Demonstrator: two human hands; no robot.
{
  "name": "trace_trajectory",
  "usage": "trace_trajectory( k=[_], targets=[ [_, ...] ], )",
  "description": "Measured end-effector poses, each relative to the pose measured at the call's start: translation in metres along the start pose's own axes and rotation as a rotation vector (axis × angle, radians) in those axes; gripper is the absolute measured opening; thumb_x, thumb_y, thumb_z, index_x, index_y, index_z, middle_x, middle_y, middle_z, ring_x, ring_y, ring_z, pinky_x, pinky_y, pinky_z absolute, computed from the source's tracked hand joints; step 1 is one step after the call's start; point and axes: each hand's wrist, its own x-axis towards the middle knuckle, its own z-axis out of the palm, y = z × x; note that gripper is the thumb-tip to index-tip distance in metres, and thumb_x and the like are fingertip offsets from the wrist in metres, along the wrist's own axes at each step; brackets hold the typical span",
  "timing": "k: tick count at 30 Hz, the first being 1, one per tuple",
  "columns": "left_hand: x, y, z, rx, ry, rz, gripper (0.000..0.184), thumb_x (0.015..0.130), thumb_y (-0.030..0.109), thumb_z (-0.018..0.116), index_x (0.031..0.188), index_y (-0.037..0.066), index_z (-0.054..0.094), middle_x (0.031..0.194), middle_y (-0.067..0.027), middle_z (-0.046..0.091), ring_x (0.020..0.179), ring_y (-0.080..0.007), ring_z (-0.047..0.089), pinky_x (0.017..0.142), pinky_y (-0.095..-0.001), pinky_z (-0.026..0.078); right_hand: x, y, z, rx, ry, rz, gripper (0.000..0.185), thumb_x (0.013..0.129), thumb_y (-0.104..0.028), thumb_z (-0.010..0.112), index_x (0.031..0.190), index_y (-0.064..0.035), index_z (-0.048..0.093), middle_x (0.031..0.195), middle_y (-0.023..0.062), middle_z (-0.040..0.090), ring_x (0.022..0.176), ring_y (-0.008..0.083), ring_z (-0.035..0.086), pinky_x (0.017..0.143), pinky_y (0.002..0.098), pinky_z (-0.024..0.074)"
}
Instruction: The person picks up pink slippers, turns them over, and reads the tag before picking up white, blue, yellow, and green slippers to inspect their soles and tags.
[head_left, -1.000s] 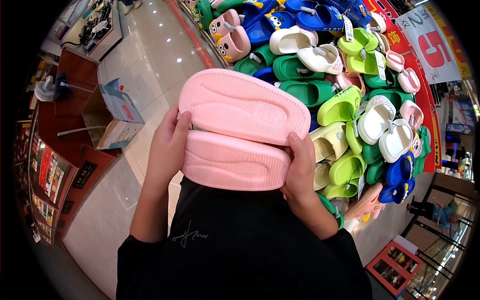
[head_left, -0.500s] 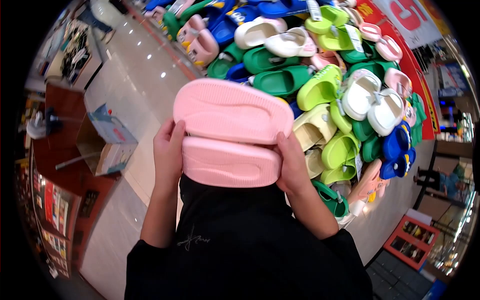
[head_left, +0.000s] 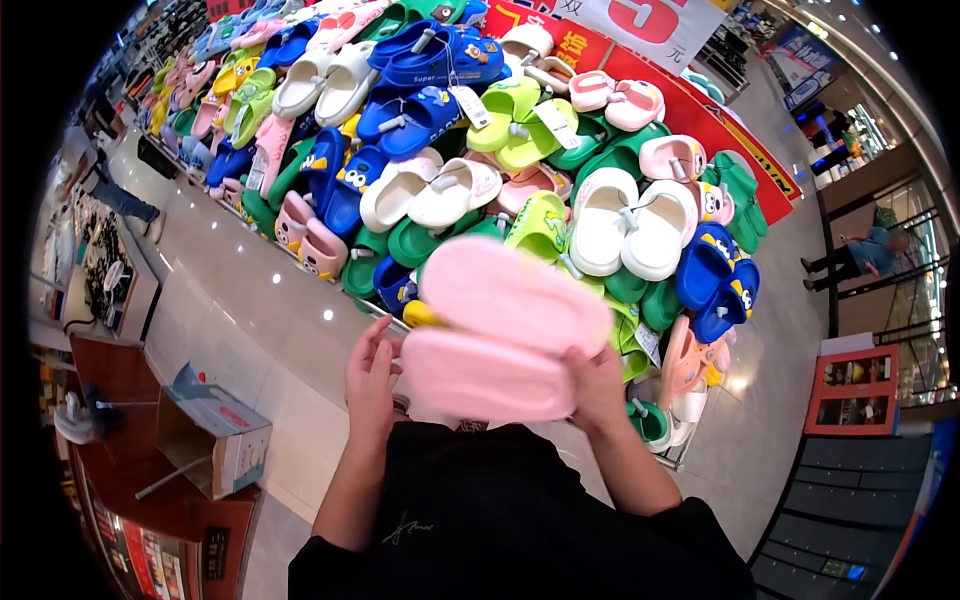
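Note:
A pair of pink slippers (head_left: 490,375), blurred by motion, is held up in front of my body with the soles facing me. My right hand (head_left: 600,392) grips them at their right end, thumb on the sole side. Beside their left end is my left hand (head_left: 371,378), its fingers apart and slightly curled, apparently off the slippers. Behind the pair lies a heap of slippers, among them a white pair (head_left: 632,225), a lime green slipper (head_left: 540,228) and a blue pair with cartoon eyes (head_left: 715,280).
A red sign board (head_left: 690,110) with a white price card (head_left: 650,25) stands behind the heap. An open cardboard box (head_left: 225,430) sits on a reddish-brown counter (head_left: 120,400) at left. People stand at the far left and at right, near a red cabinet (head_left: 853,390).
The pink slippers have shifted right and tilted down to the right. My left hand has come off their left end, while my right hand keeps hold. The view takes in more of the heap.

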Motion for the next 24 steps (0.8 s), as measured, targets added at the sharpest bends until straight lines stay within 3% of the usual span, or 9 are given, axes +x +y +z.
trace_trajectory(
  k=[2, 6, 8, 10, 12, 17, 21, 22, 24],
  targets=[
    [0.006, 0.013, 0.005, 0.055, -0.017, 0.007, 0.035, 0.101, 0.015, 0.053, 0.134, 0.004, 0.056, 0.098, -0.0004, 0.065, 0.092, -0.0091, 0.061, 0.078, -0.0236, 0.045, 0.012, -0.033, 0.01, 0.005, 0.11, -0.295, 0.042, 0.092, -0.003, 0.068, 0.13, 0.0038, 0.052, 0.124, 0.0128, 0.063, 0.109, 0.0189, 0.063, 0.097, 0.0336, 0.0503],
    [0.013, 0.019, -0.004, 0.068, -0.111, 0.044, 0.028, 0.101, 0.015, 0.054, 0.126, 0.005, 0.059, 0.098, -0.001, 0.065, 0.091, -0.0096, 0.062, 0.078, -0.0235, 0.045, 0.045, -0.077, 0.032, -0.412, 0.219, -0.831, 0.036, 0.092, -0.005, 0.068, 0.124, 0.0073, 0.055, 0.118, 0.0117, 0.064, 0.104, 0.017, 0.064, 0.092, 0.0311, 0.052],
    [0.014, 0.016, -0.016, 0.115, -0.138, 0.055, 0.027, 0.1, 0.014, 0.054, 0.125, 0.005, 0.059, 0.096, -0.001, 0.065, 0.09, -0.0098, 0.062, 0.078, -0.0238, 0.045, 0.073, -0.077, 0.049, -0.47, 0.244, -0.901, 0.033, 0.089, -0.005, 0.071, 0.119, 0.0035, 0.061, 0.117, 0.0128, 0.067, 0.1, 0.019, 0.068, 0.088, 0.0304, 0.0535],
    [0.012, 0.011, -0.032, 0.115, -0.12, 0.023, 0.028, 0.1, 0.014, 0.054, 0.126, 0.005, 0.059, 0.095, -0.001, 0.065, 0.09, -0.0099, 0.062, 0.078, -0.024, 0.045, 0.102, -0.071, 0.067, -1.058, 0.379, -1.248, 0.035, 0.082, -0.003, 0.074, 0.115, -0.0021, 0.065, 0.117, 0.0122, 0.069, 0.1, 0.0241, 0.07, 0.084, 0.0313, 0.0556],
    [0.013, 0.008, -0.053, 0.136, -0.118, -0.011, 0.028, 0.1, 0.015, 0.055, 0.125, 0.005, 0.059, 0.095, -0.0008, 0.065, 0.09, -0.0099, 0.062, 0.077, -0.0237, 0.044, 0.133, -0.054, 0.081, -1.324, 0.467, -1.36, 0.038, 0.075, -0.003, 0.074, 0.112, -0.0064, 0.068, 0.118, 0.0099, 0.069, 0.1, 0.029, 0.07, 0.081, 0.0342, 0.0568],
    [0.029, 0.021, -0.119, 0.115, -0.087, -0.063, 0.027, 0.101, 0.013, 0.055, 0.124, 0.001, 0.059, 0.095, -0.0023, 0.064, 0.091, -0.0115, 0.061, 0.083, -0.026, 0.047, 0.174, 0.001, 0.12, -1.532, 0.461, -1.245, 0.033, 0.076, -0.012, 0.071, 0.109, -0.0066, 0.067, 0.119, 0.0087, 0.067, 0.105, 0.0289, 0.067, 0.085, 0.0385, 0.055],
    [0.054, 0.043, -0.178, 0.128, 0.014, -0.082, 0.027, 0.101, 0.012, 0.055, 0.124, -0.001, 0.058, 0.094, -0.0027, 0.062, 0.092, -0.0118, 0.06, 0.087, -0.0264, 0.048, 0.175, 0.034, 0.143, -1.613, 0.228, -1.087, 0.064, 0.072, -0.039, 0.081, 0.117, 0.002, 0.061, 0.125, 0.0221, 0.061, 0.119, 0.042, 0.055, 0.101, 0.05, 0.0434],
    [0.06, 0.048, -0.194, 0.118, 0.042, -0.073, 0.027, 0.101, 0.012, 0.055, 0.124, -0.001, 0.059, 0.094, -0.0026, 0.062, 0.092, -0.0117, 0.059, 0.086, -0.026, 0.047, 0.162, 0.04, 0.156, -1.563, 0.297, -1.189, 0.067, 0.072, -0.038, 0.081, 0.123, 0.0011, 0.06, 0.129, 0.0214, 0.059, 0.121, 0.042, 0.053, 0.106, 0.0505, 0.0387],
    [0.076, 0.054, -0.225, 0.119, 0.085, -0.066, 0.026, 0.101, 0.012, 0.055, 0.123, -0.001, 0.059, 0.094, -0.0024, 0.061, 0.093, -0.0116, 0.059, 0.086, -0.0254, 0.047, 0.154, 0.058, 0.178, -1.43, 0.212, -1.338, 0.066, 0.072, -0.035, 0.081, 0.124, -0.0013, 0.06, 0.128, 0.0189, 0.059, 0.121, 0.0405, 0.052, 0.106, 0.0505, 0.0376]
  ],
)
